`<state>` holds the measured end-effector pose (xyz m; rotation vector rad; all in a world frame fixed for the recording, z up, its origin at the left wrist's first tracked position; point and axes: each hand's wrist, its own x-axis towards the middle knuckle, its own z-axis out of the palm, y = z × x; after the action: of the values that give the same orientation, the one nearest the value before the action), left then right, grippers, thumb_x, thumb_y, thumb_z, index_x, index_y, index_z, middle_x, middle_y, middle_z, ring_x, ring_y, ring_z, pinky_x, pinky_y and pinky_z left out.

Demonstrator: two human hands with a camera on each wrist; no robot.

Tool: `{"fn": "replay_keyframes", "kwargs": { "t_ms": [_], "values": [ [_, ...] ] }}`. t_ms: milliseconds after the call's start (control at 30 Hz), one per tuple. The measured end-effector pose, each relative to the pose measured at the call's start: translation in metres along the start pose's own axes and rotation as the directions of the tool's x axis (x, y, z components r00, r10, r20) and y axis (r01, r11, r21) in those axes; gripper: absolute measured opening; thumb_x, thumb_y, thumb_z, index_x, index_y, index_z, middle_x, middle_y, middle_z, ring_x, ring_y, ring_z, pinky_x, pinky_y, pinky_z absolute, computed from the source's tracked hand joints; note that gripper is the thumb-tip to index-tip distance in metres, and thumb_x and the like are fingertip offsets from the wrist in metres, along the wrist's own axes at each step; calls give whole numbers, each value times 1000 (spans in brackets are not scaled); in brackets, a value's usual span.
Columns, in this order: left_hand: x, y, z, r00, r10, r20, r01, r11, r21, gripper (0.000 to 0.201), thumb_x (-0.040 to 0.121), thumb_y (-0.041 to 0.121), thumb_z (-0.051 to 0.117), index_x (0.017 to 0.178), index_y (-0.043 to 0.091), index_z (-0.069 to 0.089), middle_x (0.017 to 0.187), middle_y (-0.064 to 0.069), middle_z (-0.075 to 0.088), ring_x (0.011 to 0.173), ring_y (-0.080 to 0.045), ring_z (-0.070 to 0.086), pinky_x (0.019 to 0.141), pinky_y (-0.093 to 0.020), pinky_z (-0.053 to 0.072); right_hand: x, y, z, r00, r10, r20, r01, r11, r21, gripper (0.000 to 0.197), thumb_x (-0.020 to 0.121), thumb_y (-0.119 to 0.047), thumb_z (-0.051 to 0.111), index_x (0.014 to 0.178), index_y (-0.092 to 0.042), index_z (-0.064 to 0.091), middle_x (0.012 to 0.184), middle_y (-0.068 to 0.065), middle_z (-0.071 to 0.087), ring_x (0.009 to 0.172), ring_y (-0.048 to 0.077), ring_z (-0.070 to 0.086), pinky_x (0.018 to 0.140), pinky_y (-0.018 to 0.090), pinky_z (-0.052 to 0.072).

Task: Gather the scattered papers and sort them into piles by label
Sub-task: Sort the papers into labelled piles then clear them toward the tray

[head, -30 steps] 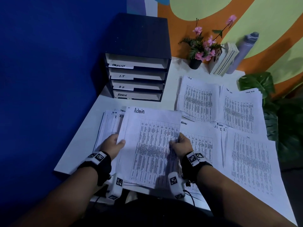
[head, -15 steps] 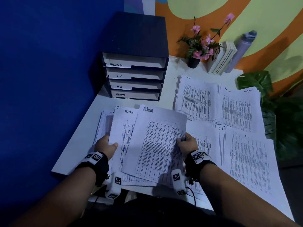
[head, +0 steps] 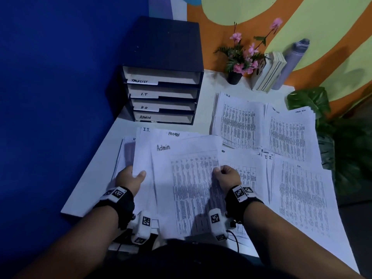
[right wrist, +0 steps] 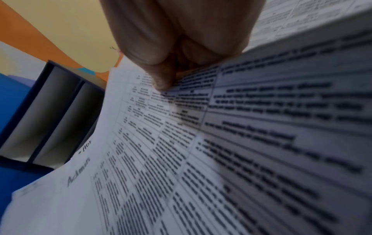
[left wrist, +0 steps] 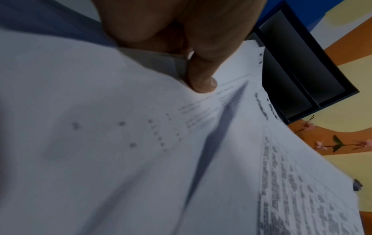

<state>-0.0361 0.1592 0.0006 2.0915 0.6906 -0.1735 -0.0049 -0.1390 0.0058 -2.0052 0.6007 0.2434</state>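
A printed sheet headed "Admin" [head: 191,178] lies tilted over the near pile; my right hand [head: 226,175] pinches its right edge between thumb and curled fingers, seen close in the right wrist view [right wrist: 169,76]. My left hand [head: 131,178] grips the left edge of the stack underneath [head: 144,158], whose sheets read "I.T." and "ADMIN", thumb on top [left wrist: 201,82]. To the right lie an H.R pile [head: 237,121], a task list pile [head: 289,133] and an I.T pile [head: 302,194].
A dark four-tray organiser [head: 161,97] labelled TASKLIST, I.T, H.R and ADMIN stands at the back left of the white table [head: 96,178]. A flower pot [head: 234,77], books [head: 269,73] and a grey bottle [head: 291,61] line the back wall. A leafy plant [head: 308,101] sits at the right.
The right hand has drawn the "Admin" sheet to the right, off the left-hand stack, uncovering the sheets headed "I.T." and "ADMIN". The left hand still holds the stack's left edge.
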Motion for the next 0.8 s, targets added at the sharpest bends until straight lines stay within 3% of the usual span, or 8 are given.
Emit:
{"fn": "replay_keyframes", "kwargs": {
  "t_ms": [167, 300, 400, 500, 567, 600, 667, 800],
  "values": [
    [7, 1, -10, 992, -70, -102, 71, 997, 2, 31, 91, 22, 60, 116, 4, 61, 118, -19, 64, 106, -37, 60, 91, -38, 46, 12, 8, -35, 989, -24, -143, -3, 983, -185, 33, 98, -26, 47, 76, -3, 54, 67, 8, 52, 69, 25, 50, 64, 26, 37],
    [12, 7, -19, 970, -128, -207, 113, 990, -82, 30, 93, 18, 57, 117, 0, 57, 120, -22, 61, 108, -39, 58, 91, -39, 44, 17, 18, -66, 972, -27, -232, -45, 954, -297, 19, 95, -10, 47, 77, -9, 54, 65, 0, 48, 66, 24, 48, 64, 24, 36],
    [15, 13, -22, 952, -165, -259, 131, 981, -145, 32, 93, 17, 56, 120, 0, 56, 124, -22, 60, 111, -39, 56, 92, -38, 42, 16, 22, -83, 961, -17, -277, -86, 931, -355, 19, 88, 3, 42, 83, -8, 56, 71, 7, 52, 64, 25, 48, 58, 25, 38],
    [14, 20, -21, 948, -151, -282, 100, 977, -188, 29, 92, 17, 57, 116, 0, 59, 120, -20, 62, 107, -37, 58, 88, -35, 43, 9, 16, -83, 963, -34, -266, -74, 919, -387, 35, 84, 6, 51, 115, -10, 57, 110, 18, 59, 89, 30, 56, 75, 34, 49],
    [11, 26, -16, 956, -126, -265, 71, 976, -207, 26, 91, 17, 58, 112, 1, 61, 116, -19, 64, 103, -36, 60, 84, -33, 42, 7, 12, -77, 953, -119, -278, -40, 863, -504, 63, 86, -7, 63, 143, -14, 39, 143, 14, 40, 124, 34, 44, 100, 49, 42],
    [9, 31, -13, 961, -113, -252, 59, 975, -213, 25, 91, 17, 59, 110, 1, 61, 113, -19, 65, 101, -35, 61, 83, -32, 43, 6, 8, -72, 950, -169, -264, 14, 864, -503, 65, 88, -15, 64, 146, -15, 35, 147, 11, 35, 131, 34, 39, 106, 51, 37],
    [4, 42, -4, 972, -81, -219, 32, 975, -222, 24, 90, 19, 62, 106, 1, 61, 109, -18, 66, 99, -34, 62, 83, -34, 46, 4, -5, -62, 974, -188, -124, 150, 951, -270, 52, 94, -24, 59, 143, -16, 42, 143, 10, 43, 129, 29, 45, 108, 45, 38],
    [-9, 63, 17, 990, -8, -143, -30, 965, -262, 18, 87, 21, 68, 95, 7, 60, 95, -9, 64, 90, -27, 62, 79, -31, 47, -10, -28, -41, 969, -59, 238, 0, 971, 241, 17, 98, -31, 54, 108, -19, 60, 102, 6, 70, 89, 22, 65, 87, 41, 52]
  ]
}}
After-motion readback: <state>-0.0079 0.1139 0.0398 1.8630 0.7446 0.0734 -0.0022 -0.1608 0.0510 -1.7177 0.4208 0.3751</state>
